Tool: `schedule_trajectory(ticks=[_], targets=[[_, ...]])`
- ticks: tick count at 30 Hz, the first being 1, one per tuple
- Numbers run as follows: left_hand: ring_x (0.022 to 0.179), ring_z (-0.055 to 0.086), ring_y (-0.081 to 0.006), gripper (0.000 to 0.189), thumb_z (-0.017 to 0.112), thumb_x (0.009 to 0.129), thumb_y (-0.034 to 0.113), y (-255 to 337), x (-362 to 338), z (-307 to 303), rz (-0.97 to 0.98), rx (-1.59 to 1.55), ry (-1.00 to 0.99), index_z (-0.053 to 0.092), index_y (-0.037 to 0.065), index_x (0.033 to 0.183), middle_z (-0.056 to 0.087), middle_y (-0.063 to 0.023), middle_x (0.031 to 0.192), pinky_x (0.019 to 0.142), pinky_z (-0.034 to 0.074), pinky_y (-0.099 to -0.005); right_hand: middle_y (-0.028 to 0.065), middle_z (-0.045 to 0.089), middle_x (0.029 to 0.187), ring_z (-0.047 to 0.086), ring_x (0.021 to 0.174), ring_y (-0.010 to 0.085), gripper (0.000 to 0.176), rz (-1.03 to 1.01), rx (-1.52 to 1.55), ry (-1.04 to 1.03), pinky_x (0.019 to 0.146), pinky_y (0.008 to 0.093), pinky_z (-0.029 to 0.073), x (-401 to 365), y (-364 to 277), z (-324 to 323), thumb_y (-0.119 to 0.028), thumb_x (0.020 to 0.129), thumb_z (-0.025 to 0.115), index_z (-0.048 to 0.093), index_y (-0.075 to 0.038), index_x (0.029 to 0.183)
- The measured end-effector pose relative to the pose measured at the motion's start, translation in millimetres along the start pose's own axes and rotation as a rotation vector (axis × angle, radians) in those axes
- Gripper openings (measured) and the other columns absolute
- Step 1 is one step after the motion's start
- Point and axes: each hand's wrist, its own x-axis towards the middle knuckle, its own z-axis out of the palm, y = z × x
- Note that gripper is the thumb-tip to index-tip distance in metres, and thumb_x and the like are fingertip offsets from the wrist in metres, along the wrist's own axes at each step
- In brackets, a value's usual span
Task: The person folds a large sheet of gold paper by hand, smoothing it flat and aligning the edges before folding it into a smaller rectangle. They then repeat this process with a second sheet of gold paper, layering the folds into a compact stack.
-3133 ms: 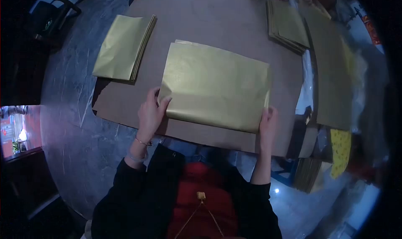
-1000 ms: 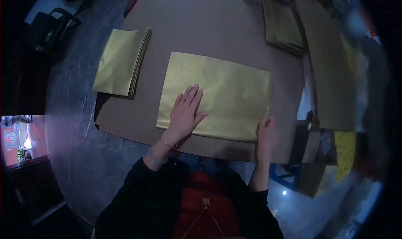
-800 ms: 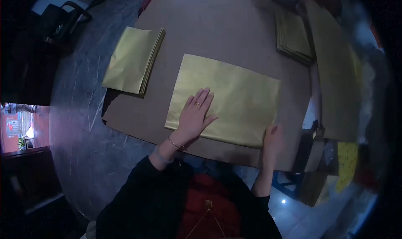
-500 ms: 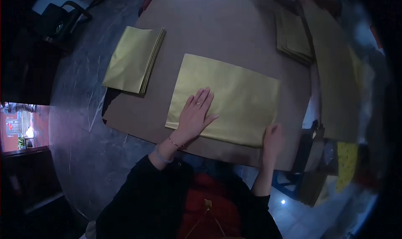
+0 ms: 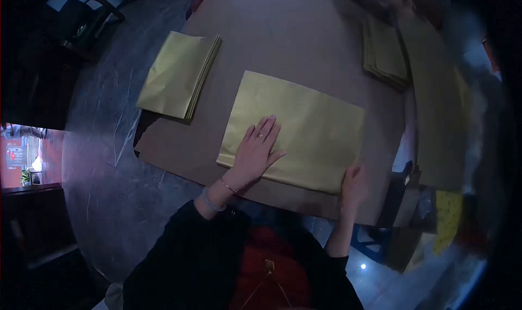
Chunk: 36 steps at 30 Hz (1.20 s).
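Note:
A gold sheet (image 5: 304, 125) with a folded lower edge lies on the brown tabletop (image 5: 283, 27) in front of me. My left hand (image 5: 260, 149) rests flat on the sheet's lower left part, fingers spread a little and thumb out. At the sheet's lower right corner, my right hand (image 5: 354, 185) is closed, its fingers curled against the edge; it is somewhat blurred, and whatever lies between the fingers is hidden.
A stack of folded gold sheets (image 5: 176, 76) lies at the table's left edge. Another gold stack (image 5: 385, 54) is at the back right. A black chair (image 5: 87, 24) stands at the far left; a yellow item (image 5: 448, 217) is at the right.
The whole view has shifted slightly. Both hands keep nearly the same places on the gold sheet.

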Motion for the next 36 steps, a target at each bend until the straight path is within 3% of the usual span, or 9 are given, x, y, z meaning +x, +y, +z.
schedule_trajectory(ticks=[13,15,17,19,26,28,30,34,36], targets=[[0.137,0.027,-0.0285,0.067,0.053,0.088,0.044,1.0,1.1,-3.4,-0.008,0.003,-0.009,0.035,0.005,0.139,0.029,-0.0119,0.148,0.109,0.025,-0.0451,0.0141,0.062,0.072,0.061,0.063,0.0359,0.019,-0.011,0.016,0.059,0.052,0.0452,0.048,-1.0,-1.3,-1.2,-0.03,0.091,0.05,0.053,-0.012,0.086],[0.137,0.027,-0.0285,0.068,0.056,0.086,0.043,0.9,0.7,-3.9,0.004,0.0,0.01,0.034,0.006,0.14,0.029,-0.0119,0.148,0.109,0.025,-0.0451,0.0141,0.061,0.071,0.061,0.062,0.0363,0.019,0.049,0.021,-0.068,0.053,0.0467,0.048,-0.9,-10.3,-14.7,-0.03,0.091,0.05,0.052,-0.012,0.086],[0.137,0.027,-0.029,0.07,0.057,0.086,0.043,-0.4,2.3,-0.7,0.009,0.007,0.014,0.033,0.006,0.14,0.029,-0.012,0.148,0.109,0.025,-0.0455,0.0149,0.061,0.07,0.06,0.062,0.0382,0.019,0.048,0.154,0.02,0.055,0.0498,0.047,1.1,0.1,-0.5,-0.031,0.091,0.05,0.051,-0.012,0.087],[0.137,0.026,-0.0292,0.069,0.056,0.086,0.042,-0.6,1.9,-0.3,0.01,0.017,0.001,0.033,0.006,0.141,0.028,-0.0121,0.148,0.109,0.024,-0.0457,0.0171,0.062,0.071,0.06,0.064,0.0402,0.019,0.063,0.175,-0.088,0.057,0.0526,0.046,2.4,4.0,2.9,-0.03,0.09,0.05,0.049,-0.011,0.087],[0.136,0.027,-0.0319,0.068,0.056,0.087,0.042,-0.3,3.1,-1.1,0.025,0.018,-0.006,0.034,0.007,0.14,0.028,-0.0127,0.148,0.108,0.024,-0.0487,0.0191,0.06,0.065,0.061,0.064,0.0414,0.019,0.06,0.146,-0.022,0.059,0.0535,0.047,4.6,2.8,3.7,-0.03,0.088,0.051,0.051,-0.011,0.088],[0.136,0.027,-0.032,0.068,0.057,0.087,0.042,-2.1,3.0,1.2,0.056,-0.001,0.01,0.035,0.007,0.14,0.028,-0.0126,0.148,0.108,0.025,-0.0488,0.0195,0.062,0.069,0.062,0.067,0.0415,0.021,0.093,0.166,-0.034,0.06,0.0541,0.048,4.4,0.3,-4.6,-0.03,0.088,0.051,0.052,-0.01,0.086],[0.136,0.027,-0.0318,0.068,0.057,0.087,0.042,-0.9,2.6,0.6,0.024,-0.003,0.005,0.035,0.007,0.14,0.028,-0.0124,0.148,0.108,0.025,-0.049,0.0179,0.064,0.085,0.061,0.077,0.0415,0.027,0.132,0.17,-0.193,0.068,0.0507,0.048,8.4,-0.7,-11.3,-0.033,0.089,0.05,0.056,-0.007,0.095],[0.137,0.027,-0.0309,0.069,0.057,0.086,0.042,-1.2,2.7,1.4,0.028,0.009,0.004,0.033,0.007,0.141,0.028,-0.0123,0.149,0.108,0.024,-0.0488,0.0188,0.064,0.086,0.061,0.078,0.0412,0.028,0.108,0.196,-0.206,0.068,0.0508,0.048,12.6,6.9,-8.0,-0.033,0.088,0.051,0.057,-0.006,0.093],[0.137,0.027,-0.0304,0.069,0.057,0.086,0.042,-1.0,2.1,1.3,0.006,0.028,-0.007,0.034,0.008,0.141,0.028,-0.0121,0.149,0.108,0.024,-0.0488,0.0215,0.063,0.078,0.061,0.076,0.0425,0.03,0.092,0.181,-0.193,0.067,0.052,0.048,14.4,3.4,-10.4,-0.034,0.086,0.05,0.057,-0.005,0.092]])
